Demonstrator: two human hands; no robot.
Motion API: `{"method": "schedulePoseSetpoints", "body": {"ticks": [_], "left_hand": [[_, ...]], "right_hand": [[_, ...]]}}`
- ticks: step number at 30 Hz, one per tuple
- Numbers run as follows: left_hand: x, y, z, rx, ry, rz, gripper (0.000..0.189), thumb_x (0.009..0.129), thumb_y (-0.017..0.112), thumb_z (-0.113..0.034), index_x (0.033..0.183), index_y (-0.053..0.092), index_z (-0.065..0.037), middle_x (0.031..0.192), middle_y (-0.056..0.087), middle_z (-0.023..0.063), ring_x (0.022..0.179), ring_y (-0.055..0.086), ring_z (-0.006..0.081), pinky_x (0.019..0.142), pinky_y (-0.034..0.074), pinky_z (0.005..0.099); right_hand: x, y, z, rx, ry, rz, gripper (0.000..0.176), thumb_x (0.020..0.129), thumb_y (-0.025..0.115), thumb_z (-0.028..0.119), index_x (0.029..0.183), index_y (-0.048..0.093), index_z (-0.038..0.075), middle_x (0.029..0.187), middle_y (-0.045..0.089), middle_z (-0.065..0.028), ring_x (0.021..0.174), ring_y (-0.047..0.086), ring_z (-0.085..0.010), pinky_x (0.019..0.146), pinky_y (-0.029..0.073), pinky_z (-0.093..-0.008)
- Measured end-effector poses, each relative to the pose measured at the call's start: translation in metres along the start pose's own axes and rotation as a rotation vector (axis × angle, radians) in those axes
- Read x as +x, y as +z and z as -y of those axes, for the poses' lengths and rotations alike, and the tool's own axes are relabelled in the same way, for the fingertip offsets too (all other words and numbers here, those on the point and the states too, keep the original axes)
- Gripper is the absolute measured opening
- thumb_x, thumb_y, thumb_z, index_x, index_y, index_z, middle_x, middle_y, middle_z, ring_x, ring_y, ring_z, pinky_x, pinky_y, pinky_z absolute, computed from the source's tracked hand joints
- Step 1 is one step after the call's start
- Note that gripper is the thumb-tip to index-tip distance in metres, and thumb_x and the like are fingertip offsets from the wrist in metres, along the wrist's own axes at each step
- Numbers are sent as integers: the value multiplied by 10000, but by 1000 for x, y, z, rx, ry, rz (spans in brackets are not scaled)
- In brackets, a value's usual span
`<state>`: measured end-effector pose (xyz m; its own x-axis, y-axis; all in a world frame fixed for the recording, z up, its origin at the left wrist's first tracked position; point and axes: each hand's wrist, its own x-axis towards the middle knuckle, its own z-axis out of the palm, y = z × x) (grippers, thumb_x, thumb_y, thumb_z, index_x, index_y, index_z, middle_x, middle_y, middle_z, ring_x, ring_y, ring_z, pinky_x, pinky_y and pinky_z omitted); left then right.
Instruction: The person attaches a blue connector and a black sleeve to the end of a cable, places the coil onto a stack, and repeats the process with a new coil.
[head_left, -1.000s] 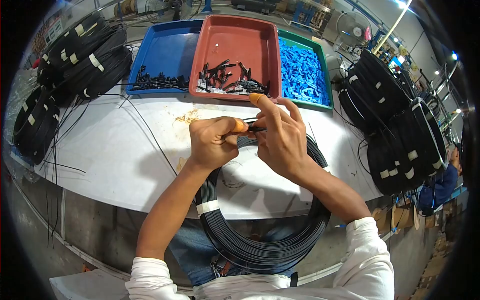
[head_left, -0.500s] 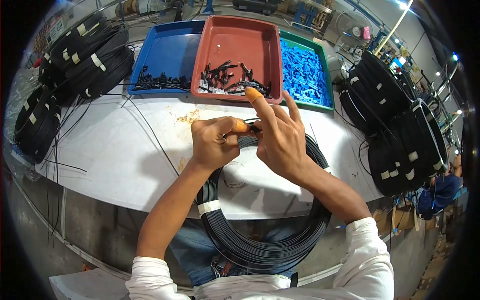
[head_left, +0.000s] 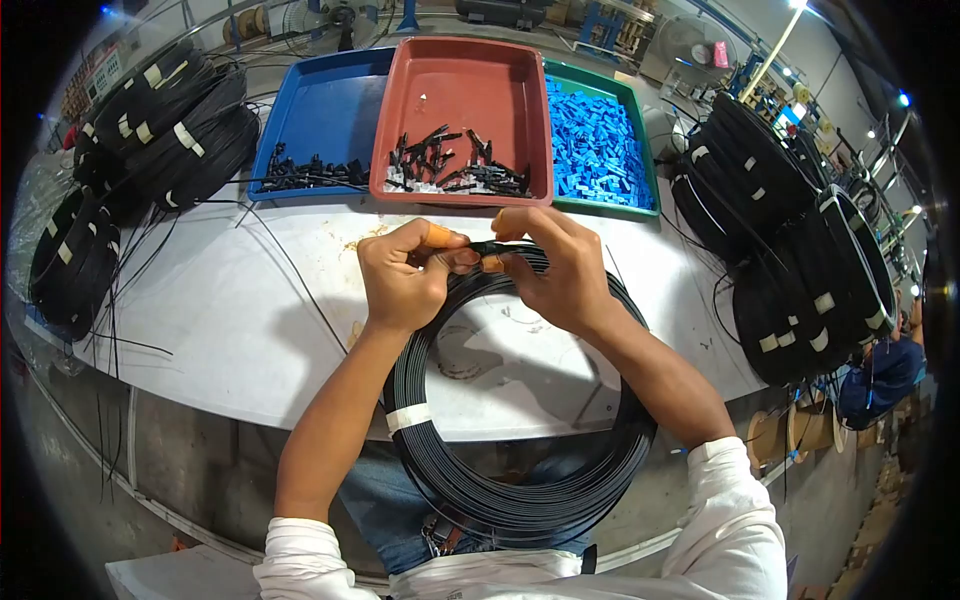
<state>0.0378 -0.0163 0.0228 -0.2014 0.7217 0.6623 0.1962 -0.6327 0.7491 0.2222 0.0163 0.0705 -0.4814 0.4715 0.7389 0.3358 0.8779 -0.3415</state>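
Observation:
My left hand (head_left: 405,275) and my right hand (head_left: 558,268) meet over the table's middle, both pinching the end of a flat black cable (head_left: 480,247) between orange-capped fingertips. The cable end belongs to a large black cable coil (head_left: 520,500) that lies under my forearms and hangs over the table's near edge toward my lap. A white tape band (head_left: 408,417) wraps the coil on its left side.
Behind my hands stand a blue tray (head_left: 330,100) with black parts, a red tray (head_left: 470,80) with black and white parts, and a green tray (head_left: 640,140) of blue pieces. Taped black coils are stacked at left (head_left: 170,130) and right (head_left: 790,240). Another person (head_left: 885,365) sits far right.
My right index finger, raised before, has curled down onto the cable end. Both hands have shifted slightly left and toward the trays, still holding the cable end.

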Motion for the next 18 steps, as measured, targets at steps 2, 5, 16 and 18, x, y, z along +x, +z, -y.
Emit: {"method": "schedulePoseSetpoints", "body": {"ticks": [2,5,16,18], "left_hand": [[1,0,-4,-136,-93,7,117,780,653,160,820,694,58,772,734,120,712,734,161,649,613,268],[2,-1,-3,-206,-159,9,106,769,663,156,793,695,58,758,733,120,710,735,167,647,619,279],[0,-1,-6,111,149,43,144,743,651,185,792,707,62,790,732,151,692,724,182,681,607,282],[-1,1,-6,-37,-49,8,139,739,663,179,785,709,57,768,730,142,685,723,179,674,603,281]], "right_hand": [[-3,2,-7,-36,-70,-1,333,661,786,-27,947,653,80,865,687,-61,760,662,-269,688,516,-377],[0,8,-15,-69,-230,-63,268,664,772,-38,887,672,72,803,687,-66,735,660,-260,656,507,-363],[0,-1,-5,267,226,83,211,678,808,-44,868,730,5,818,729,-114,738,701,-220,694,559,-308],[-4,0,-7,22,-12,-9,250,670,812,-74,887,717,9,835,732,-94,733,700,-227,699,560,-277]]}}
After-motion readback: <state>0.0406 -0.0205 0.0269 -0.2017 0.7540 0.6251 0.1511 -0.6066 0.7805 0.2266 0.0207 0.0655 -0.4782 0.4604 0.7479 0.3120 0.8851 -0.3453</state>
